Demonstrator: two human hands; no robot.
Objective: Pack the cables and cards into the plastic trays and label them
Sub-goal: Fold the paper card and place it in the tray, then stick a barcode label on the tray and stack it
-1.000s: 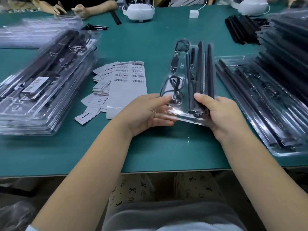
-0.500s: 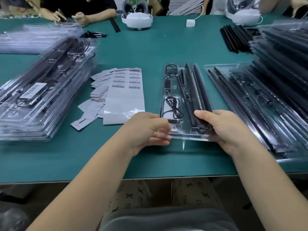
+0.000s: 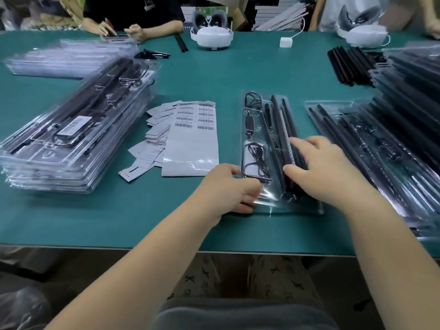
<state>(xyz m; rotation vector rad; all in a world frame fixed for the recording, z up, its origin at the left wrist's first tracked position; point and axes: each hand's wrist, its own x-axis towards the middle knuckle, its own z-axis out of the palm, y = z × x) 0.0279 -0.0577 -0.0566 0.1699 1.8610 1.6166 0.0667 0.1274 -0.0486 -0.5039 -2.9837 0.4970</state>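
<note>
A clear plastic tray (image 3: 269, 203) lies flat on the green table in front of me. It holds coiled black cables (image 3: 256, 153) on its left side and long black rods (image 3: 278, 125) on its right. My left hand (image 3: 226, 189) grips the tray's near left corner. My right hand (image 3: 319, 170) lies over the rods with fingers spread and nearly straight, pressing down on them. A sheet of barcode labels (image 3: 192, 136) lies to the left of the tray, beside a pile of small white cards (image 3: 152, 139).
A stack of packed trays (image 3: 71, 139) stands at the left, one with a barcode label on top. More filled trays (image 3: 381, 148) pile up at the right. Loose black rods (image 3: 347, 65) lie far right. Two white headsets (image 3: 212, 36) and another person's hands sit at the far edge.
The tray was lowered from a raised tilt until it lay flat on the table. My right hand let go of its near edge and moved up onto the rods.
</note>
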